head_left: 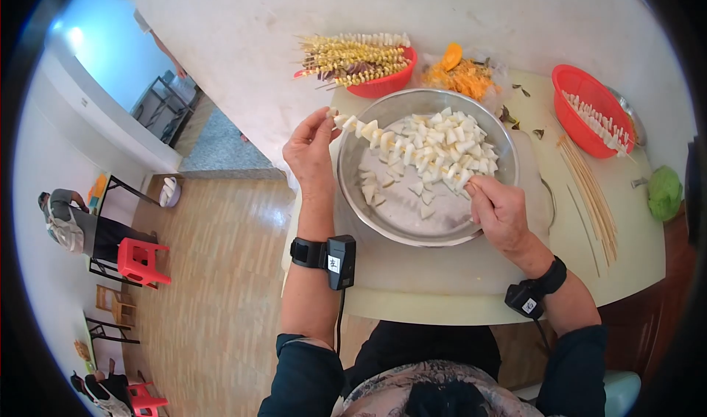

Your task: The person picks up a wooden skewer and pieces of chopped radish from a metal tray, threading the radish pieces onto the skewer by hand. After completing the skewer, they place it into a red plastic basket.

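Note:
My left hand (313, 148) pinches the left end of a skewer (372, 132) threaded with white, wedge-shaped pieces. The row slants down to the right across a wide metal basin (350, 185). At its lower right end my right hand (501, 211) is closed, fingertips pinched on the skewer over the basin's right side. Loose white cut pieces (449, 137), perhaps radish, lie heaped beneath and behind the row. Where the skewer passes over the heap, its pieces are hard to tell from the loose ones.
Behind the basin, a red basket (383, 86) holds filled skewers beside orange shreds (468, 78). To the right are another red basket (585, 119), bare bamboo sticks (589, 196) and a green vegetable (665, 194). Two people sit or stand at far left, near a red stool (140, 261).

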A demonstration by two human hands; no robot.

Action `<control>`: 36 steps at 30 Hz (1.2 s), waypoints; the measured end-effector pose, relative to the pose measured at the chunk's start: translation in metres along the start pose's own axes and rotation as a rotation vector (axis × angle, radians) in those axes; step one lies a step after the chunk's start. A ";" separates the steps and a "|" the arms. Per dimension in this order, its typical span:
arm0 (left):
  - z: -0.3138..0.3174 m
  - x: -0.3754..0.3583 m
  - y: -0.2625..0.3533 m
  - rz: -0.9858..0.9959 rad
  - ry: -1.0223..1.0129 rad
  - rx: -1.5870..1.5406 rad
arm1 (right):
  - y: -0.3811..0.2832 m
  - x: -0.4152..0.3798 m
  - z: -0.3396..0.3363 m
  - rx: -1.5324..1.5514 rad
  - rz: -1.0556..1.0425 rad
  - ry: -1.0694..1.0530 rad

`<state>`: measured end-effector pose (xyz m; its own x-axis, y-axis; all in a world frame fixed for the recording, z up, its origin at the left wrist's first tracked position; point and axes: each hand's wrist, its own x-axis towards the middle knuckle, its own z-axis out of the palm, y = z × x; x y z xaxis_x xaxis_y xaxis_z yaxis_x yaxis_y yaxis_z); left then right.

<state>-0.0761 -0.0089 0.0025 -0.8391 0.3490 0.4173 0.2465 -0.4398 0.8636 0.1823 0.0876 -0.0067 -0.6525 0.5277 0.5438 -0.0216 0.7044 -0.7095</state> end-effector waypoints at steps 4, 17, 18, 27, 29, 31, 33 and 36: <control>0.000 0.000 0.000 -0.010 -0.025 0.004 | 0.002 0.000 0.000 -0.019 -0.034 0.006; 0.020 -0.011 0.013 0.094 -0.023 0.049 | -0.009 0.001 -0.003 0.204 0.156 0.089; 0.016 -0.009 0.009 0.091 -0.028 0.048 | -0.008 0.002 -0.004 0.216 0.175 0.111; 0.023 -0.031 0.006 0.395 -0.934 0.929 | -0.006 0.002 -0.002 0.253 0.150 0.121; 0.024 -0.032 0.006 0.434 -0.963 0.968 | -0.005 0.002 -0.002 0.261 0.145 0.130; 0.024 -0.032 0.005 0.474 -0.989 1.007 | -0.005 0.002 -0.002 0.242 0.128 0.110; 0.023 -0.030 0.004 0.379 -0.967 1.088 | -0.007 0.003 -0.003 0.237 0.135 0.107; 0.022 -0.030 0.002 0.339 -0.900 1.050 | -0.007 0.002 -0.003 0.234 0.140 0.101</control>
<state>-0.0402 -0.0021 -0.0022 -0.1767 0.9260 0.3335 0.9430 0.0622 0.3269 0.1830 0.0853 0.0011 -0.5831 0.6648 0.4670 -0.1186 0.4990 -0.8585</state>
